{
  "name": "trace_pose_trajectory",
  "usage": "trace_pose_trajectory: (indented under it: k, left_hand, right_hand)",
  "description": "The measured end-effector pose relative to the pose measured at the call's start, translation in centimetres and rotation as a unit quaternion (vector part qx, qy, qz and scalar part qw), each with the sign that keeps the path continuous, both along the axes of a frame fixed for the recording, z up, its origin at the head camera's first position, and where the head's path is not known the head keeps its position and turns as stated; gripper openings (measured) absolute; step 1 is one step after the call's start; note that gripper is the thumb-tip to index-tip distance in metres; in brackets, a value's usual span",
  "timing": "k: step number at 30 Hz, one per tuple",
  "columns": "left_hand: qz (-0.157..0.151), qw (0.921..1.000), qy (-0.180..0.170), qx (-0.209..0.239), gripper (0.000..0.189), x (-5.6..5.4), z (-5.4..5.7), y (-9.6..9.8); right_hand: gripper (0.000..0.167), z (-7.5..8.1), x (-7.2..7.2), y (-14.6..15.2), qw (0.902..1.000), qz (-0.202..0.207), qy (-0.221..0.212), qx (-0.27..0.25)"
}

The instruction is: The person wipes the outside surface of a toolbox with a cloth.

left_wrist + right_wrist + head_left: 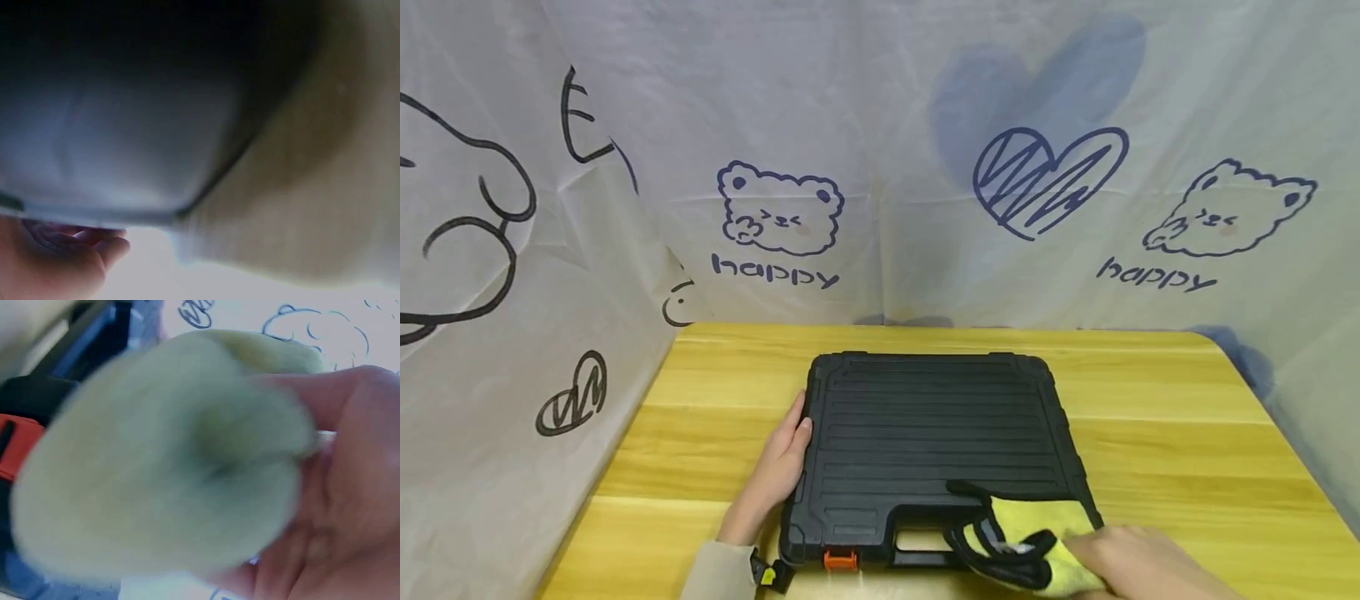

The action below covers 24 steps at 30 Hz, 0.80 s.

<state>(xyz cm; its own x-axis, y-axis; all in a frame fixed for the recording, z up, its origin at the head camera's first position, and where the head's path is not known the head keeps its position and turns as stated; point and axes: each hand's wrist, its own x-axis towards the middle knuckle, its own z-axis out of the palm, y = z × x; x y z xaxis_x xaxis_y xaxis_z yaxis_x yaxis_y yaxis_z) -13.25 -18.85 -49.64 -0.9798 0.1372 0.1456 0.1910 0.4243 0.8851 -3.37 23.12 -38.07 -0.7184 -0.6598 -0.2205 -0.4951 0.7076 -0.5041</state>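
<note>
A black ribbed plastic tool case (pixel 925 425) lies flat on the table, its handle and an orange latch (pixel 840 560) toward the near side. Along its left side rests my left hand (pixel 786 462), fingers extended against the edge; the left wrist view shows the dark case wall (pixel 125 144) close up, blurred. My right hand (pixel 1131 560) grips a yellow cloth with black edging (pixel 1037 517) over the near right corner, partly covering the handle. The bunched cloth (pixel 156 456) fills much of the right wrist view, with another orange latch (pixel 19 447) beyond it.
The wood-grain table (pixel 1187 433) extends on both sides of the case. White sheeting with drawn bears and hearts (pixel 880 167) hangs behind and at the left. A black strap with a yellow tag (pixel 767 575) is by the left wrist.
</note>
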Motion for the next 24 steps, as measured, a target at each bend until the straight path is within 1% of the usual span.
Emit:
trace_pose_trajectory:
  k: [1, 2, 3, 5, 6, 8, 11, 12, 13, 16, 17, 18, 19, 20, 21, 22, 24]
  left_hand:
    - [0.000, 1.0000, 0.003, 0.002, 0.053, 0.0, 0.0, 0.0]
    - [0.001, 1.0000, 0.006, 0.002, 0.053, 0.0, 0.1, 0.0]
    - [0.000, 1.0000, 0.008, 0.003, 0.053, 0.0, 0.2, 0.0]
    - [-0.002, 0.9999, 0.012, 0.002, 0.053, 0.0, 0.2, -0.1]
    - [-0.002, 0.9999, 0.012, 0.001, 0.053, 0.0, 0.2, -0.1]
    - [-0.004, 0.9999, 0.013, -0.001, 0.053, 0.0, 0.3, 0.0]
    - [-0.004, 0.9999, 0.015, -0.003, 0.053, 0.0, 0.2, 0.0]
    - [-0.004, 0.9999, 0.016, -0.004, 0.053, -0.1, 0.2, 0.0]
    - [-0.004, 0.9999, 0.016, -0.006, 0.053, -0.1, 0.2, 0.0]
    - [-0.005, 0.9999, 0.013, -0.009, 0.053, -0.1, 0.2, 0.0]
    - [-0.005, 0.9999, 0.012, -0.009, 0.053, -0.1, 0.2, 0.0]
    - [-0.005, 0.9999, 0.011, -0.009, 0.053, -0.1, 0.2, 0.0]
    - [-0.006, 0.9999, 0.011, -0.009, 0.054, -0.1, 0.2, 0.0]
    - [-0.007, 0.9999, 0.011, -0.007, 0.053, -0.1, 0.2, 0.0]
    - [-0.008, 0.9999, 0.011, -0.006, 0.053, -0.1, 0.2, 0.0]
    - [-0.007, 0.9999, 0.012, -0.005, 0.053, -0.1, 0.3, 0.0]
    - [-0.007, 0.9999, 0.013, -0.005, 0.053, -0.1, 0.3, -0.1]
  right_hand:
    - [0.012, 0.7, -0.5, -0.1, 0.9982, 0.005, -0.022, -0.056]
    - [0.013, 1.3, -1.0, -0.2, 0.9928, 0.006, -0.040, -0.113]
    - [0.020, 1.8, -1.5, -0.5, 0.9852, 0.006, -0.052, -0.163]
    - [0.021, 2.9, -2.6, -0.9, 0.9649, -0.011, -0.086, -0.248]
    - [0.019, 3.4, -3.2, -1.3, 0.9543, -0.028, -0.106, -0.278]
    - [0.019, 4.2, -4.5, -2.0, 0.9278, -0.061, -0.149, -0.336]
    - [0.027, 5.3, -6.9, -3.3, 0.8862, -0.108, -0.220, -0.393]
    - [0.027, 5.6, -7.8, -3.9, 0.8757, -0.125, -0.233, -0.404]
    - [0.027, 5.9, -8.6, -4.5, 0.8626, -0.141, -0.249, -0.417]
    - [0.020, 6.6, -11.0, -6.6, 0.8393, -0.197, -0.257, -0.437]
    - [0.019, 6.7, -11.7, -7.3, 0.8336, -0.212, -0.255, -0.441]
    - [0.020, 6.8, -12.4, -8.0, 0.8297, -0.224, -0.249, -0.446]
    - [0.020, 7.0, -13.1, -8.7, 0.8294, -0.237, -0.237, -0.447]
    - [0.021, 7.0, -13.8, -9.4, 0.8338, -0.245, -0.216, -0.445]
    - [0.022, 7.0, -14.5, -10.1, 0.8422, -0.249, -0.186, -0.441]
    - [0.023, 7.0, -15.3, -10.8, 0.8529, -0.250, -0.151, -0.433]
    - [0.022, 6.6, -16.8, -12.2, 0.8820, -0.244, -0.059, -0.399]
